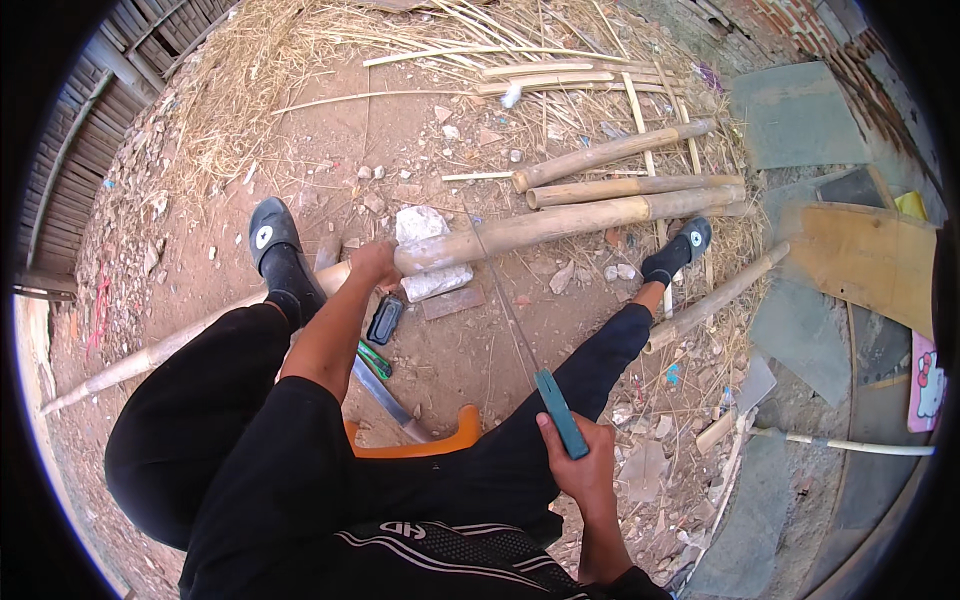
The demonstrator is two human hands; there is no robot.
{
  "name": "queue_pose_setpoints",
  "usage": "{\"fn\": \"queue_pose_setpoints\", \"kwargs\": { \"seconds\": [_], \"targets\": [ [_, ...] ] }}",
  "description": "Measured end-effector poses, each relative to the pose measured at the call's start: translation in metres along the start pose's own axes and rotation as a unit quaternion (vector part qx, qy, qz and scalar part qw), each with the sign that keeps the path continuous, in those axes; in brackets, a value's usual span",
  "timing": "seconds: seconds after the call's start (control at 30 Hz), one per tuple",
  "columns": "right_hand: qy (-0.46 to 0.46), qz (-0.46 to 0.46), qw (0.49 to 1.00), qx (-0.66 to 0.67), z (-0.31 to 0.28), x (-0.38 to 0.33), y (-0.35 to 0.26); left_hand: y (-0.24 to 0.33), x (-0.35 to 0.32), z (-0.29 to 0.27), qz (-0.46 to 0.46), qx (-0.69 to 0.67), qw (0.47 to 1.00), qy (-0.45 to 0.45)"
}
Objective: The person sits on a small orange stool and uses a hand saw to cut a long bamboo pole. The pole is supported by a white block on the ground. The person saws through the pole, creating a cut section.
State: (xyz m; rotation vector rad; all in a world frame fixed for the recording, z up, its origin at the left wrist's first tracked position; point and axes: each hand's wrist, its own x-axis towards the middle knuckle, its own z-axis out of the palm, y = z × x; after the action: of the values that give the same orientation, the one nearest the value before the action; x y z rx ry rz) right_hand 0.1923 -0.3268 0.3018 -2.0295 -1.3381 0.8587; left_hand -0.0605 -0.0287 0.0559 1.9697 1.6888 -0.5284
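My left hand (375,265) is wrapped round a long bamboo pole (560,225), which lies slanting across the ground and over pale stones (420,224). In my right hand (585,455) is the teal handle of a handsaw (560,412). Its thin blade reaches up and away to the pole, crossing it a little right of my left hand. Whether the teeth have cut into the bamboo cannot be made out. Below my left hand lie a small black case-like object (385,318), a green-handled tool (373,359) and a long curved blade (383,400).
Shorter bamboo lengths (610,155) lie beyond the pole, with split strips (540,78) and straw (240,110) behind them. An orange stool (455,438) is beneath me. Flat grey sheets (800,115) and a brown board (860,255) cover the right side. My sandaled feet flank the work.
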Motion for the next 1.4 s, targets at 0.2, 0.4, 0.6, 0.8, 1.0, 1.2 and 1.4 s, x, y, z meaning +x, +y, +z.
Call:
{"fn": "queue_pose_setpoints", "kwargs": {
  "seconds": [0.2, 0.4, 0.6, 0.8, 1.0, 1.2, 1.4],
  "targets": [
    [-0.018, 0.006, 0.999, -0.029, 0.027, 0.047, 0.012, -0.014, 0.008, -0.009, 0.009, -0.007, 1.000, 0.022],
    [-0.004, 0.005, 1.000, -0.026, 0.074, 0.092, 0.104, 0.008, 0.033, 0.032, 0.004, -0.019, 1.000, 0.017],
    [0.014, -0.035, 0.998, 0.051, 0.102, 0.092, 0.137, -0.020, 0.038, 0.025, -0.020, -0.023, 1.000, 0.006],
    [0.015, -0.053, 0.998, 0.031, 0.159, 0.180, 0.129, -0.046, 0.080, 0.026, -0.005, -0.031, 0.999, 0.028],
    [0.018, -0.099, 0.994, 0.051, 0.156, 0.125, 0.156, -0.048, 0.085, 0.053, -0.014, -0.016, 0.999, 0.040],
    [0.010, -0.066, 0.996, 0.066, 0.196, 0.212, 0.123, -0.049, 0.077, 0.019, -0.015, -0.040, 0.999, -0.004],
    [0.055, -0.072, 0.988, 0.122, 0.159, 0.105, 0.141, -0.049, 0.064, 0.032, -0.002, -0.018, 0.999, 0.028]
  ]
}}
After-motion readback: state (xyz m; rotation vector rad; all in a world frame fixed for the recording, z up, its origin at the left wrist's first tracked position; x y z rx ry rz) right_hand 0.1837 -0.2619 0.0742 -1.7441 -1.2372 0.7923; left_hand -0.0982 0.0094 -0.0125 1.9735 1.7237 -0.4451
